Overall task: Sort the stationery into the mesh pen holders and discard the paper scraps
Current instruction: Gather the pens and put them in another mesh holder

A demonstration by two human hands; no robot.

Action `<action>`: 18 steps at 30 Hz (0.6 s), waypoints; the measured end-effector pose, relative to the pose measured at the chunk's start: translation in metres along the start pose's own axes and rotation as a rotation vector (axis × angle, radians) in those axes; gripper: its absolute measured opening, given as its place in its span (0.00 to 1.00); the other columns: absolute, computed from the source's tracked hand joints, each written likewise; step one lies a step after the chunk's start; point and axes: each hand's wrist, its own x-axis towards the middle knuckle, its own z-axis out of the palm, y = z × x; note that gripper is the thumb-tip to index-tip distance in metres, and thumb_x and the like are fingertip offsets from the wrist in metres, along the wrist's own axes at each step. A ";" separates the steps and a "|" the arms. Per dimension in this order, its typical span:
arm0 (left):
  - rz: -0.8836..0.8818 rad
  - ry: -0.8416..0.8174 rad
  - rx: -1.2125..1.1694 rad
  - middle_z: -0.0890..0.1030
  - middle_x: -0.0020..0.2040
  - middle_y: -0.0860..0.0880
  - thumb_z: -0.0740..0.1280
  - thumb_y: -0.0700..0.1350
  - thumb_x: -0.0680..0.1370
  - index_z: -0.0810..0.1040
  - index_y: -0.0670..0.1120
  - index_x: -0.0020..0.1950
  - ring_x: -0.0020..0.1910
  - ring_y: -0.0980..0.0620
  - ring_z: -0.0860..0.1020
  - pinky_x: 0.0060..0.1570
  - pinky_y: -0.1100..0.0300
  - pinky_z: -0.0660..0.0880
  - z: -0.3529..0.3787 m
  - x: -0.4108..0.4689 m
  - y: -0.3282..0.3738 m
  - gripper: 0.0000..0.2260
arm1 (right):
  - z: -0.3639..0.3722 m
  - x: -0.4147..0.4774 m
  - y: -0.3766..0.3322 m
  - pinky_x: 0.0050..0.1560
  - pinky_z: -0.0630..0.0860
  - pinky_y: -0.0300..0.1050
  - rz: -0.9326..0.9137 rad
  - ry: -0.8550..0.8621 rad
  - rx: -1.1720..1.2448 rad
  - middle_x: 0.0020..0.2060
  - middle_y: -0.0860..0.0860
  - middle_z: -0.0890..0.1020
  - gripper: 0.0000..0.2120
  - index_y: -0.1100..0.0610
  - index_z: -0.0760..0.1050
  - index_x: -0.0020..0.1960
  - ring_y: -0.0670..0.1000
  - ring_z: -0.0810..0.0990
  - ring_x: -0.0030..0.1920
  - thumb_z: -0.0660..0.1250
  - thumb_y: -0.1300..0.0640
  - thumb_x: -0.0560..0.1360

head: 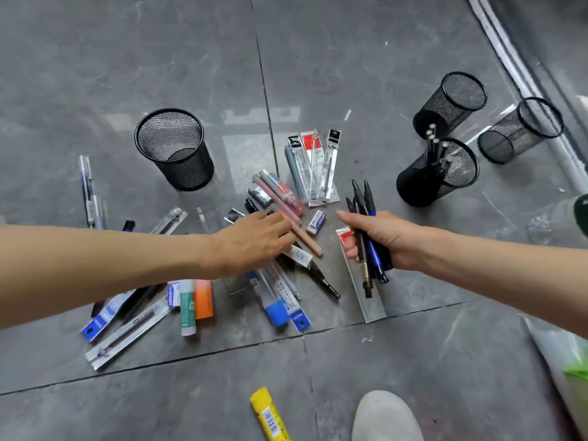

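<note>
The right hand (375, 240) is curled round a bundle of black and blue pens (362, 198), tips up, gripped low on the barrels. The left hand (254, 240) reaches over the scattered pile on the tiled floor (413, 361), its fingers lying across a peach-coloured pen (307, 241); whether they pinch it or only touch it I cannot tell. That pen rests on other pens and packaged refills (315, 167). It looks light, stiff and smooth, so it would likely roll on the polished tile; a pinch at mid-barrel should lift it level. The held bundle is loose enough that a pen could slide out if tilted. A mesh holder with pencils (413, 186) stands near the right hand; an empty mesh holder (191, 173) stands beyond the left.
</note>
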 end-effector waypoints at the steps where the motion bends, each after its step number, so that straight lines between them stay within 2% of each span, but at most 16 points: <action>1: 0.020 -0.010 0.005 0.77 0.43 0.47 0.62 0.35 0.67 0.75 0.44 0.45 0.39 0.48 0.75 0.36 0.56 0.72 0.000 -0.001 -0.002 0.10 | -0.002 0.000 0.001 0.24 0.73 0.36 0.001 -0.015 0.004 0.23 0.55 0.76 0.14 0.59 0.70 0.40 0.49 0.75 0.21 0.69 0.51 0.74; 5: 0.164 0.033 -0.008 0.74 0.42 0.46 0.59 0.33 0.68 0.73 0.43 0.44 0.38 0.48 0.71 0.36 0.54 0.71 0.000 -0.009 0.000 0.09 | -0.003 0.006 0.003 0.24 0.71 0.37 0.001 -0.048 -0.043 0.23 0.53 0.73 0.16 0.58 0.68 0.36 0.49 0.70 0.21 0.70 0.51 0.73; 9: 0.289 -0.033 -0.058 0.74 0.38 0.48 0.61 0.39 0.69 0.75 0.44 0.42 0.36 0.48 0.70 0.34 0.54 0.72 0.001 -0.024 0.011 0.05 | 0.004 0.012 0.004 0.24 0.71 0.38 -0.021 0.000 -0.124 0.22 0.53 0.72 0.15 0.58 0.69 0.34 0.49 0.69 0.21 0.74 0.55 0.71; 13: 0.296 -0.085 -0.047 0.75 0.39 0.49 0.59 0.47 0.71 0.77 0.44 0.48 0.37 0.49 0.71 0.35 0.55 0.72 -0.002 -0.024 0.013 0.12 | 0.010 0.012 0.005 0.26 0.72 0.39 -0.030 0.012 -0.193 0.20 0.52 0.72 0.14 0.59 0.70 0.34 0.49 0.70 0.20 0.74 0.59 0.70; 16: 0.244 -0.006 -0.008 0.75 0.40 0.48 0.56 0.42 0.74 0.77 0.43 0.47 0.36 0.49 0.72 0.31 0.56 0.70 -0.004 -0.009 0.015 0.11 | 0.015 0.011 0.004 0.24 0.71 0.38 -0.027 0.033 -0.182 0.20 0.52 0.71 0.13 0.59 0.70 0.34 0.48 0.69 0.19 0.73 0.60 0.71; 18: 0.292 0.013 0.030 0.76 0.42 0.48 0.59 0.39 0.73 0.77 0.43 0.47 0.37 0.49 0.74 0.29 0.57 0.68 -0.003 0.002 0.021 0.08 | 0.019 0.010 0.003 0.23 0.71 0.38 -0.031 0.056 -0.171 0.21 0.52 0.71 0.13 0.59 0.70 0.34 0.48 0.69 0.19 0.73 0.60 0.71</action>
